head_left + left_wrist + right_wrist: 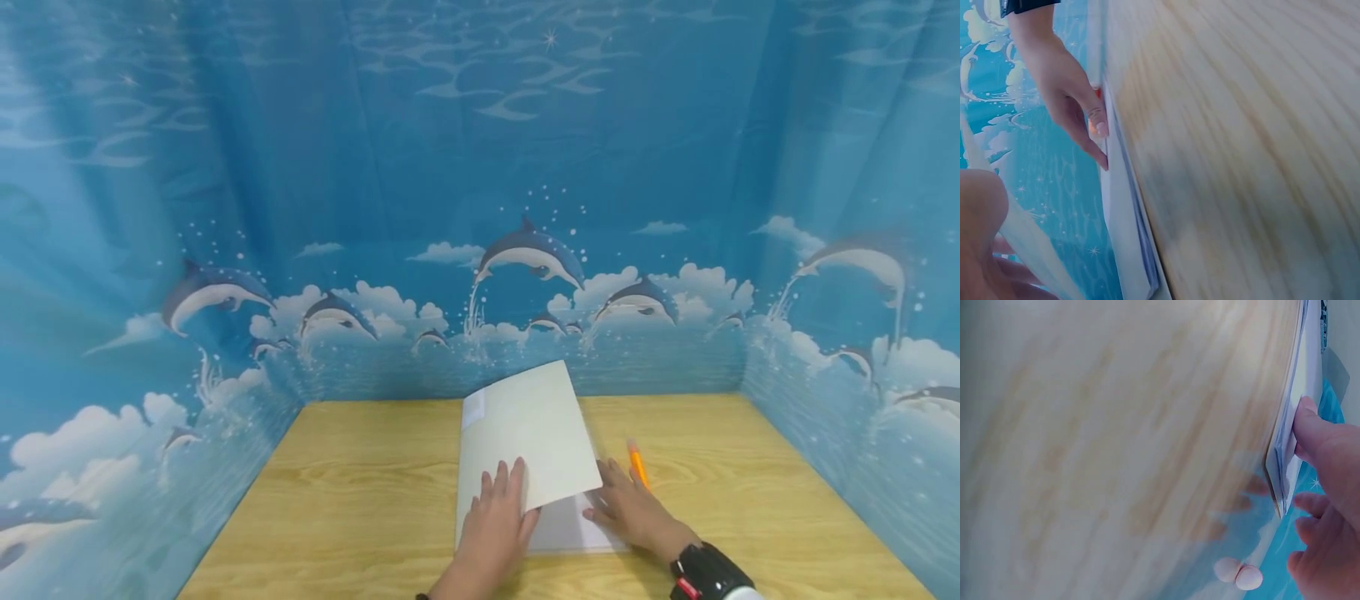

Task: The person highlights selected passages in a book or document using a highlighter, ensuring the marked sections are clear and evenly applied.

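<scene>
A booklet with a cream cover (517,433) lies on the table, its cover lifted and slanting up at the right. White pages (570,527) show below the cover's lower edge. My left hand (495,521) rests on the cover with its fingers extended; its thumb is beside the lower edge. At the booklet's right side, my right hand (637,512) touches the pages, fingers stretched forward and partly behind the cover. The right wrist view shows the right thumb (1310,425) against the page edges. Just beyond that hand lies an orange pen (638,467).
The wood-grain table (360,483) extends on both sides of the booklet. A blue dolphin-print curtain (420,208) encloses its back and sides. In the right wrist view, a small pale round thing (1249,577) sits near the fingers; its kind is unclear.
</scene>
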A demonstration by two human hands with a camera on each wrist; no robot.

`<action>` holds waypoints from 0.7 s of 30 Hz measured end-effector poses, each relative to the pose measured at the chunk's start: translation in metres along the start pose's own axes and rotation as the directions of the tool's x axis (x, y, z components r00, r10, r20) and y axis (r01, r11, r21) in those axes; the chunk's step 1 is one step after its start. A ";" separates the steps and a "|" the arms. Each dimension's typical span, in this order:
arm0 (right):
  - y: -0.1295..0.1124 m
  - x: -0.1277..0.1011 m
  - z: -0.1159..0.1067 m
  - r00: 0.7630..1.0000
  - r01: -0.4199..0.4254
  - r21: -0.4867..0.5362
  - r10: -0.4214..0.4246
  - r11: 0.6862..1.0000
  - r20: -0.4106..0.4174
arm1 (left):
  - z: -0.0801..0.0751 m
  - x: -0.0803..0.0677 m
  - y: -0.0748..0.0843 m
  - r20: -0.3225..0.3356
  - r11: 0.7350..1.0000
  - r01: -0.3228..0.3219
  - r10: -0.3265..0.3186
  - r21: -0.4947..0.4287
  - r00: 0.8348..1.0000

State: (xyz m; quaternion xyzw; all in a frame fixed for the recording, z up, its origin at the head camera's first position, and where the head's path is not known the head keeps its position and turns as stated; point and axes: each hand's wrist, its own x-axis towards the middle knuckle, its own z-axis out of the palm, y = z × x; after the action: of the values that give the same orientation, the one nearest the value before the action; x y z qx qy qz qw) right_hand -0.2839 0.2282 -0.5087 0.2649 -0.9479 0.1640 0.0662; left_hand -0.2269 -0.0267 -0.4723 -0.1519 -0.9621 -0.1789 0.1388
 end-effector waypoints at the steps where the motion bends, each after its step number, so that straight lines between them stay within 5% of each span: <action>1: 0.000 0.000 0.000 1.000 0.013 0.005 -0.013 1.000 0.007 | -0.001 0.001 0.000 -0.015 1.000 0.007 -0.007 -0.006 1.000; 5: 0.001 0.002 0.002 0.996 0.064 0.050 -0.067 0.997 0.055 | -0.006 0.003 -0.002 -0.121 0.999 0.019 -0.023 -0.037 0.992; 10: 0.005 0.003 0.006 0.989 0.105 0.105 -0.115 0.989 0.095 | -0.021 0.008 -0.010 -0.300 0.998 0.025 -0.043 -0.062 0.953; 14: 0.001 0.002 0.000 0.980 0.105 0.178 -0.132 0.978 0.146 | -0.040 0.009 -0.021 -0.445 0.994 0.028 -0.072 -0.105 0.892; 21: -0.006 0.004 -0.007 0.962 0.016 0.240 -0.080 0.971 0.260 | -0.081 0.005 -0.059 -0.599 0.984 0.059 -0.151 -0.171 0.787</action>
State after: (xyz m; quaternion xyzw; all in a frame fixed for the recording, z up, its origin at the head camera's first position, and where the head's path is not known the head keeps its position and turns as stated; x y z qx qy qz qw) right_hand -0.2839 0.2241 -0.5000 0.3135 -0.9153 0.2364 -0.0903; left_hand -0.2342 -0.1094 -0.4155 -0.0419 -0.8577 -0.2941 0.4196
